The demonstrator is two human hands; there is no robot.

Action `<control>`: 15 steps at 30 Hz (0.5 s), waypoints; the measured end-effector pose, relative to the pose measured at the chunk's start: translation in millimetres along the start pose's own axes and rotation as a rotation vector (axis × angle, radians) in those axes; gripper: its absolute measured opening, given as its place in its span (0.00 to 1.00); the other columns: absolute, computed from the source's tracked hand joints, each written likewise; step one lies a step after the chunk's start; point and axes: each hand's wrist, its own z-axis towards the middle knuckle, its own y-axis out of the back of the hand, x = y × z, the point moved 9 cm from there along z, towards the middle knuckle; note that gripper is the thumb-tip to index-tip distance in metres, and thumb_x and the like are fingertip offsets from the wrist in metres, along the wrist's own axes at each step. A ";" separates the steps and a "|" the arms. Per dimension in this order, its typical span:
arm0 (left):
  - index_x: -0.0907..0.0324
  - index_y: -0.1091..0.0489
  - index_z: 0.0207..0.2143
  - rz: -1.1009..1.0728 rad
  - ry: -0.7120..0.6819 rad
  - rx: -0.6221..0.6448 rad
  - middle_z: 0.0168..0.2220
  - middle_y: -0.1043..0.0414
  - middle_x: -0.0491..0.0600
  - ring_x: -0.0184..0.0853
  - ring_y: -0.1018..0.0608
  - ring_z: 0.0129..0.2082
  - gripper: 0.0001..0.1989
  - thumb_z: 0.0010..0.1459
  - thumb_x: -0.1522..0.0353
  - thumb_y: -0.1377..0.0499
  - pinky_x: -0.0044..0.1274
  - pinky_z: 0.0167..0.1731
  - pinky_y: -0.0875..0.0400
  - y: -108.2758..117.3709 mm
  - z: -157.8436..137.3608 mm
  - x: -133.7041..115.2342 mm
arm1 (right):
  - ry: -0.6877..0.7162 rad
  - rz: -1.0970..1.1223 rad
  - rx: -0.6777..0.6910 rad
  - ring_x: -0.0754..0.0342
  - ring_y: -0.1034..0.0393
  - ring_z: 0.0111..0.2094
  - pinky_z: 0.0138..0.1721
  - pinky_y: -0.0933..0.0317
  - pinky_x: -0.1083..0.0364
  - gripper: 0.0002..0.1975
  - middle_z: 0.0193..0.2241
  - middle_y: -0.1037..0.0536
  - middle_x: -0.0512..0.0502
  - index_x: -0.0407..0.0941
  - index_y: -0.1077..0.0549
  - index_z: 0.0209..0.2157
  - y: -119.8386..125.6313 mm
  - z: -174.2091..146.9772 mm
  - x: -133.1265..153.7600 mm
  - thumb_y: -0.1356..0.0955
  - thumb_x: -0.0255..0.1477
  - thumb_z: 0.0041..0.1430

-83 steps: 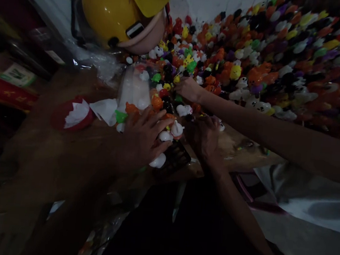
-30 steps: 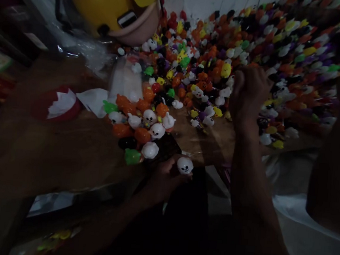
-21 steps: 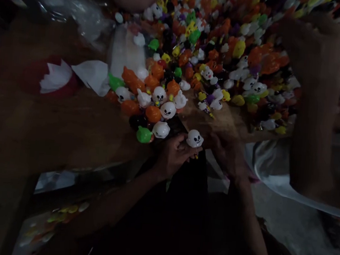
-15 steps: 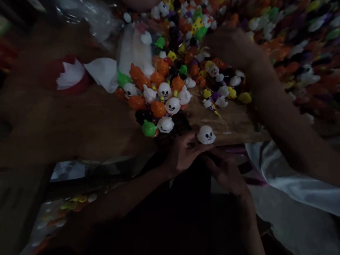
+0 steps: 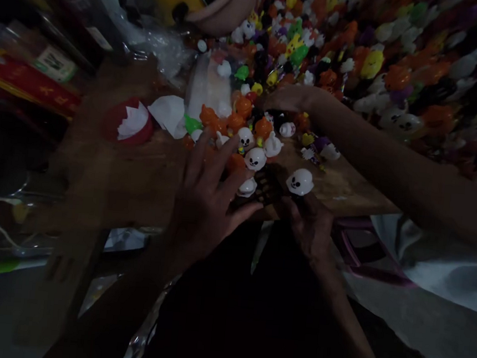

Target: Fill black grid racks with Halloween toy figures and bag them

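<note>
My right hand (image 5: 313, 222) grips a toy with a white ghost head (image 5: 300, 182) from below, near the table's front edge. The ghost has a dark printed face; its lower part is hidden by my fingers. My left hand (image 5: 210, 193) is spread, palm down, over a cluster of small toys. Among them are a white skull-faced toy (image 5: 255, 159), an orange toy (image 5: 263, 128) and a green toy (image 5: 192, 123). These toys stand in a dark rack with slots (image 5: 268, 187), partly covered by my left hand.
A co-worker's arm (image 5: 363, 140) reaches in from the right, its hand at a heap of colourful toys (image 5: 398, 76). On the left are a red bowl (image 5: 142, 134) holding white paper, and a clear plastic bag (image 5: 170, 50). A yellow and pink container (image 5: 223, 10) stands at the back.
My left hand has left the ghost toy, moved left and opened over the cluster. My right hand now holds the ghost toy alone. The co-worker's hand has shifted left, and the view has turned.
</note>
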 end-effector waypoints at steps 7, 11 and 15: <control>0.61 0.25 0.44 -0.107 0.045 0.052 0.67 0.32 0.62 0.59 0.44 0.76 0.08 0.61 0.70 0.35 0.52 0.72 0.44 -32.4 -9.7 22.6 | 0.059 0.014 -0.002 0.48 0.21 0.37 0.41 0.26 0.50 0.12 0.37 0.15 0.46 0.46 0.19 0.42 -11.3 -2.5 0.8 0.28 0.39 0.65; 0.59 0.25 0.45 -0.065 0.016 0.057 0.68 0.33 0.60 0.58 0.46 0.76 0.08 0.64 0.69 0.36 0.53 0.71 0.43 -31.2 -6.5 17.9 | 0.208 -0.049 -0.056 0.47 0.20 0.39 0.43 0.24 0.49 0.09 0.39 0.15 0.44 0.46 0.20 0.45 -2.2 -8.2 27.3 0.30 0.33 0.68; 0.56 0.24 0.45 -0.061 0.082 0.041 0.70 0.36 0.57 0.61 0.46 0.76 0.10 0.61 0.68 0.32 0.56 0.72 0.47 -36.6 -9.3 21.6 | 0.447 -0.156 -0.095 0.49 0.20 0.39 0.42 0.24 0.50 0.12 0.40 0.16 0.41 0.45 0.23 0.51 3.3 -11.8 63.0 0.34 0.30 0.71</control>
